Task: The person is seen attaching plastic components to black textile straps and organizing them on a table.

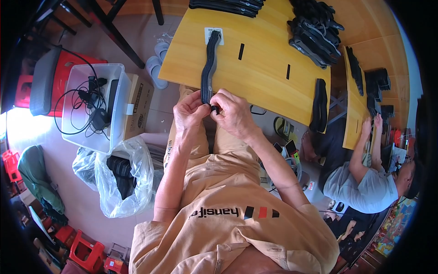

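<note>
A long black strap (209, 68) lies across the near edge of a yellow wooden table (260, 82), its far end resting on a small white card (213, 34). My left hand (190, 112) and my right hand (232, 113) both pinch the strap's near end just past the table edge, above my lap. A small dark piece sits between my right fingers at the strap's tip. Two short black pieces (241, 51) (288, 71) lie loose on the table.
Piles of black straps (315, 29) fill the table's far right, and one (319, 105) hangs over its edge. Another person (365, 178) works at a second table to the right. On my left stand a clear bin with cables (91, 107), a cardboard box and a plastic bag (121, 178).
</note>
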